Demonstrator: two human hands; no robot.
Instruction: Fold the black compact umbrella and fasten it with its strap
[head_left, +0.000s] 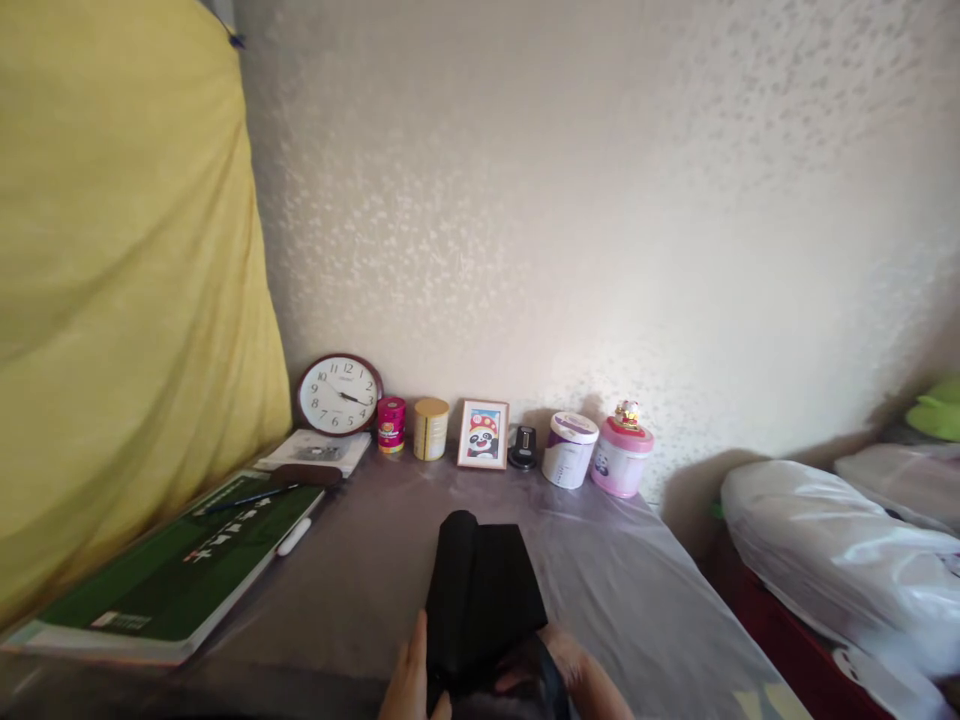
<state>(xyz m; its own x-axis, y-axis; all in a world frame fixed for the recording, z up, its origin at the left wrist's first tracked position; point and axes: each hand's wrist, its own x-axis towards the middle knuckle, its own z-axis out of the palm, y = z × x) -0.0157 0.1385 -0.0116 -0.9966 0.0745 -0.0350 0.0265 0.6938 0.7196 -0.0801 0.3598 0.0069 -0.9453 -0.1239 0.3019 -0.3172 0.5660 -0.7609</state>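
A black folded item (487, 595) is near the front of the covered table, with a rounded, roll-like left side and a flat panel at its right. Its exact kind I cannot make out. My left hand (409, 672) grips its lower left edge, fingers along the side and thumb near the bottom. On the lower right, my right hand (585, 672) holds it too, its fingers partly hidden behind the black material. A shiny dark part shows between the hands at the bottom of the view.
Along the wall stand a clock (340, 396), a pink can (391, 425), a yellow can (431, 430), a picture frame (483, 434), a purple-white tub (570, 452) and a pink tub (622, 462). A green book (172, 560) lies left; white bags (840, 560) sit right.
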